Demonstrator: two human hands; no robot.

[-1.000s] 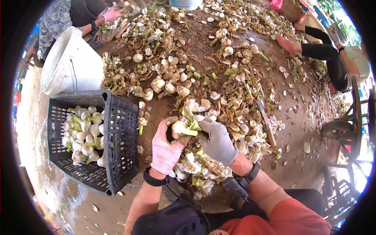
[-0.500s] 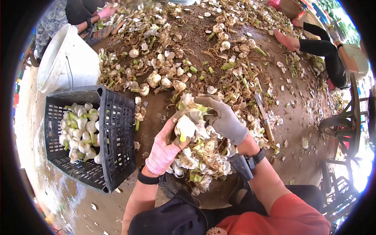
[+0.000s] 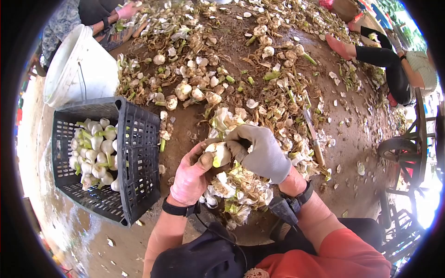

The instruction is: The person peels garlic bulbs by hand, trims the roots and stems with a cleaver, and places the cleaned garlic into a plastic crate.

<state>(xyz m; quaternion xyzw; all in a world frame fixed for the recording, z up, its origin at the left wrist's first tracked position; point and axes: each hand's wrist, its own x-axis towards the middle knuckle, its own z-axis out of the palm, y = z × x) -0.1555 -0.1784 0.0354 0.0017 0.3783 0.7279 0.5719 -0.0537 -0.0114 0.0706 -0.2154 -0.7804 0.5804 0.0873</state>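
A white garlic bulb (image 3: 219, 154) with a short green stalk stub sits low in the middle of the view, held between the person's two gloved hands just above a loose heap of pale papery skins (image 3: 241, 190). The left hand (image 3: 191, 176), in a dirty pink knitted glove, is cupped under and around the bulb with the thumb pressed against its side. The right hand (image 3: 262, 153), in a grey knitted glove, arches over from the other side, its fingertips closed in a pinch on the bulb's top. Each wrist carries a black band. To the left, just beside the hands, stands a black slatted plastic crate (image 3: 139, 153) partly filled with cleaned white bulbs (image 3: 95, 155) that keep green stalks. Behind the crate a white plastic bucket (image 3: 79, 69) leans on its side. Unpeeled bulbs, stems and husks (image 3: 204, 78) litter the brown earth ahead. A long-bladed knife (image 3: 313, 134) lies on the ground to the right of the hands. Farther off, another person's bare foot (image 3: 338, 48) rests at the upper right, and a co-worker's pink-gloved hand (image 3: 127, 9) shows at the top left.
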